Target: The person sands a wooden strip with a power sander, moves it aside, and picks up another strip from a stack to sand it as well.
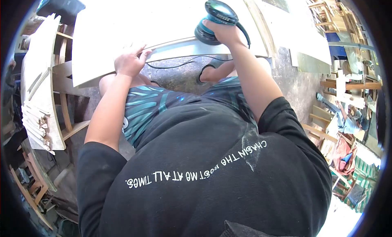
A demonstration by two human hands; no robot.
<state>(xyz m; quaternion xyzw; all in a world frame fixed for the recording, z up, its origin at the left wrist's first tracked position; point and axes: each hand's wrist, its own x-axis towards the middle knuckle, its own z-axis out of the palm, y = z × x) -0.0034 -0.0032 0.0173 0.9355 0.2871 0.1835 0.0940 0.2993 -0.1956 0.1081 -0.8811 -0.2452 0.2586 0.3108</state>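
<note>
A teal and black electric sander [221,12] sits in my right hand [227,33], whose fingers wrap around its body; its pad overlaps the near edge of a large pale board [134,20]. The sander's black cord [245,32] runs down behind my wrist. Farther left, my left hand [130,62] rests at the board's near edge, its fingers laid out over the surface and the thumb pointing right. Glare washes out those fingertips and most of the board. The board lies across in front of my knees.
On the left, a bench [45,90] carries thin wood strips [34,122], and a dark box [61,6] stands beyond it. More cord [175,65] hangs below the board's edge. Wooden frames [326,12] and a person [350,120] in light blue are at the right.
</note>
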